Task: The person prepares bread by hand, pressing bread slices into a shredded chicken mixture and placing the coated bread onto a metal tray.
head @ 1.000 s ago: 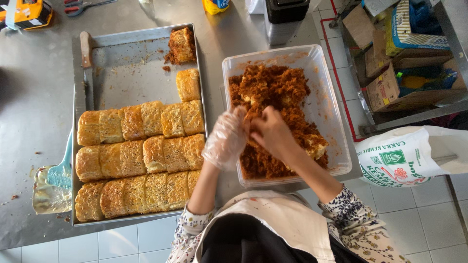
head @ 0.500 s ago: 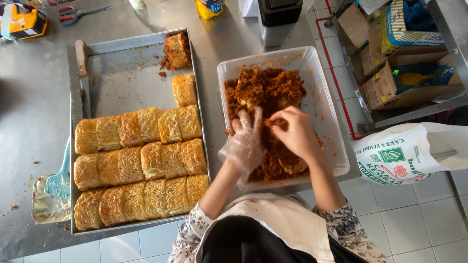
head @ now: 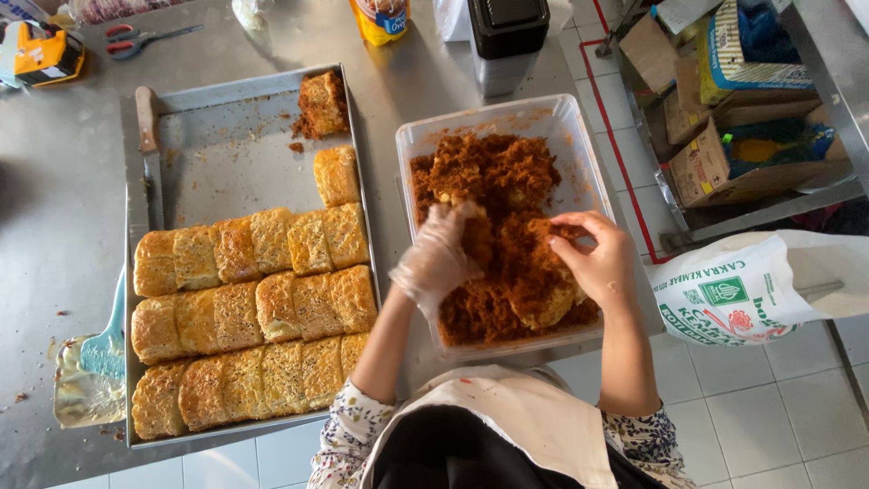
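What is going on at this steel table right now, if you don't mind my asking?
A person works both hands in a clear plastic tub of reddish-brown shredded floss. The left hand, in a thin clear glove, and the bare right hand press a bun into the floss. Beside it, a metal baking tray holds rows of golden seeded buns.

A bakery kitchen: steel worktable [head: 54, 163], bun-filled baking tray [head: 231, 104] (stock cartons [head: 724, 167] nearby).
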